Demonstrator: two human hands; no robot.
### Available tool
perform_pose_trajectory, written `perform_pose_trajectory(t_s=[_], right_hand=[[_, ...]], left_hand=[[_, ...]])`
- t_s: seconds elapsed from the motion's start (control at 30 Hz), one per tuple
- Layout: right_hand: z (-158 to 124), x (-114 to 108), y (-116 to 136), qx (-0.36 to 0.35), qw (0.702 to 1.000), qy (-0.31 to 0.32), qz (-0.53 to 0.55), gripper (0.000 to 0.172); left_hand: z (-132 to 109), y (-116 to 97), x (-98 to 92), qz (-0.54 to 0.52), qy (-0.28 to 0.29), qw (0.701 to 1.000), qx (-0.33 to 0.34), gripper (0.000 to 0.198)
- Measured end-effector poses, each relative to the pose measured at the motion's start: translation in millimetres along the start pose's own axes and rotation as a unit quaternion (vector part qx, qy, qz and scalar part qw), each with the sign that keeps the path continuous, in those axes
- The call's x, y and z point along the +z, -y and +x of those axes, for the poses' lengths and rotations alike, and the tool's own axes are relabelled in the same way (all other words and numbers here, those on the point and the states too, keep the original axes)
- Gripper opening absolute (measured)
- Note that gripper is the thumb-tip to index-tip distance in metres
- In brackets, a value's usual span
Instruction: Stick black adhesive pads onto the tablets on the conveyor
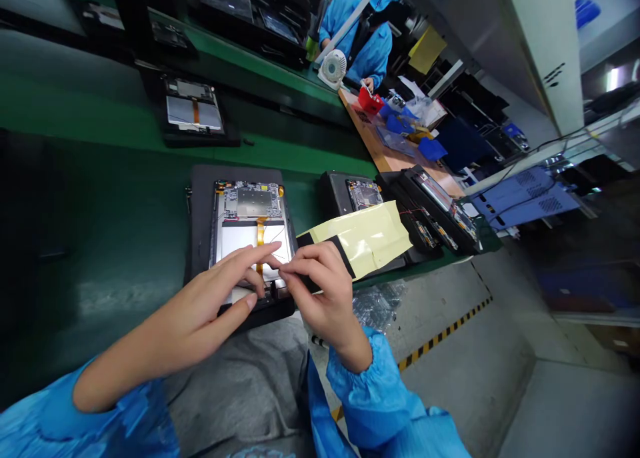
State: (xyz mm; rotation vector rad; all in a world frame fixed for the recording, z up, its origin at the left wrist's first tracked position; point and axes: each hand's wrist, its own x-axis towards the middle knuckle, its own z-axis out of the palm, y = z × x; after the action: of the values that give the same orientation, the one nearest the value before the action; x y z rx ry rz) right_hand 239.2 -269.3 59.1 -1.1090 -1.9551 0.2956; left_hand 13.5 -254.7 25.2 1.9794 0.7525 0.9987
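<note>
An opened tablet (250,211) lies in a black tray (200,218) on the green conveyor belt, showing its circuit board, silver battery and an orange flex cable. My left hand (220,298) rests on the tablet's near edge, forefinger stretched across the battery and thumb on the tray rim. My right hand (320,285) is pinched at the tablet's lower right corner, touching the left forefinger. Under its fingers lies a black strip with a yellow backing sheet (365,238). What the pinch holds is too small to make out.
A second tablet in a tray (194,111) sits farther up the belt (100,198). To the right stand another open unit (363,195) and stacked black trays (440,211). A co-worker in blue (367,41) works at a wooden bench with a small fan (333,67). The floor has yellow-black tape (440,335).
</note>
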Motion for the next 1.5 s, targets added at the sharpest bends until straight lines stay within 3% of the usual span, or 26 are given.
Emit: perform_pose_trajectory(t_s=[0.17,0.27,0.33,0.4,0.47,0.53,0.67,0.83,0.9,1.0,1.1,1.2,1.3,1.37,1.5], right_hand=[[-16,-12,21,-0.045,0.998,-0.042,-0.021,0.024],[-30,-23,26,0.035,0.995,-0.078,0.056,0.019],[-37,-30,20,0.147,0.979,-0.074,0.123,0.011],[-45,-32,10,0.251,0.946,-0.071,0.195,0.01],[-54,-28,1,0.306,0.915,-0.093,0.245,0.022],[-64,-18,-2,0.327,0.903,-0.118,0.252,0.034],[-84,9,7,0.293,0.927,-0.136,0.19,0.041],[-95,23,9,0.128,0.988,-0.068,0.045,0.056],[-96,22,6,0.091,0.994,-0.056,0.001,0.061],[-96,18,1,0.089,0.994,-0.057,0.014,0.062],[-97,17,-1,0.133,0.982,-0.059,0.116,0.06],[-98,15,0,0.169,0.958,-0.078,0.219,0.054],[-97,9,3,0.205,0.919,-0.129,0.31,0.038],[-94,3,4,0.267,0.86,-0.125,0.416,0.031],[-82,-7,4,0.369,0.709,0.008,0.601,0.04]], left_hand=[[5,0,-1.5,-0.106,-0.057,0.988,-0.102,0.05],[3,6,-3.5,-0.055,-0.097,0.987,-0.12,0.039],[1,11,-5.5,0.055,-0.08,0.993,-0.06,0.03],[4,18,-8.6,0.17,-0.022,0.985,0.029,0.03],[13,25,-12.4,0.228,0.048,0.968,0.097,0.032],[28,32,-15.6,0.232,0.108,0.958,0.13,0.028],[60,41,-16.9,0.187,0.192,0.95,0.163,0.03],[75,42,-14.2,0.18,0.246,0.944,0.128,0.018],[78,39,-14.1,0.179,0.27,0.939,0.116,0.03],[87,36,-13.8,0.162,0.304,0.931,0.121,0.047],[100,33,-11.8,0.136,0.354,0.919,0.108,0.032],[110,31,-8.7,0.11,0.387,0.913,0.068,0.019],[116,28,-5.7,0.081,0.396,0.914,0.036,0.018],[119,25,-4.3,0.073,0.399,0.914,0.015,0.02],[126,21,-2.5,0.066,0.416,0.907,-0.017,0.024]])
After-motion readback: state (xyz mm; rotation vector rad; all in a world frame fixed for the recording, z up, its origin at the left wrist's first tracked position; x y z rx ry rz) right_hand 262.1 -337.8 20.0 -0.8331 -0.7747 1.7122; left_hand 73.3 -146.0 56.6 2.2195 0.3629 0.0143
